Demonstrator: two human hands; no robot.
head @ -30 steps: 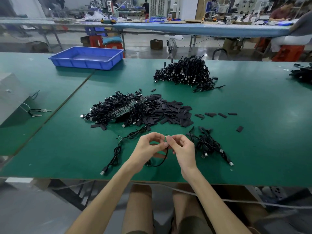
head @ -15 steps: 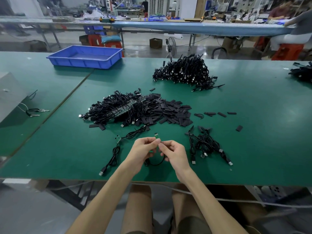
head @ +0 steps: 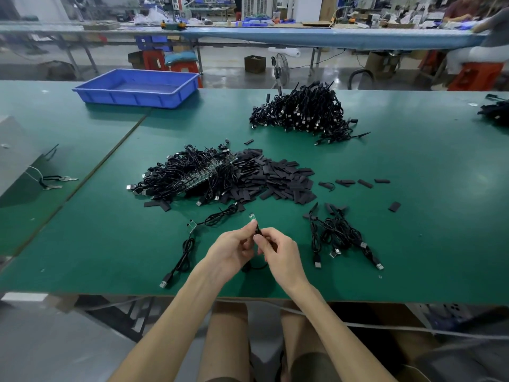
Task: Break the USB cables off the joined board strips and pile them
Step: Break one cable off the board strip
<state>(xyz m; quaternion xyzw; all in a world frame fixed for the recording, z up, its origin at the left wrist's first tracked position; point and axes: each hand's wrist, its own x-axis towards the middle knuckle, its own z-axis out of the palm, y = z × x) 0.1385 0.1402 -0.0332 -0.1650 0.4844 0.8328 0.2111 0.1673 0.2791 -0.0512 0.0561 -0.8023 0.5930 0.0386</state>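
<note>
Green table (head: 413,230) beneath; left hand (head: 234,250) and right hand (head: 279,253) both pinch one USB cable (head: 258,230) at its board end (head: 252,216), where an uneven twist might tear its wires

Left hand (head: 234,250) and right hand (head: 279,253) are meeting fingertip to fingertip, fingers curled, both pinching a cable (head: 258,230).
</note>
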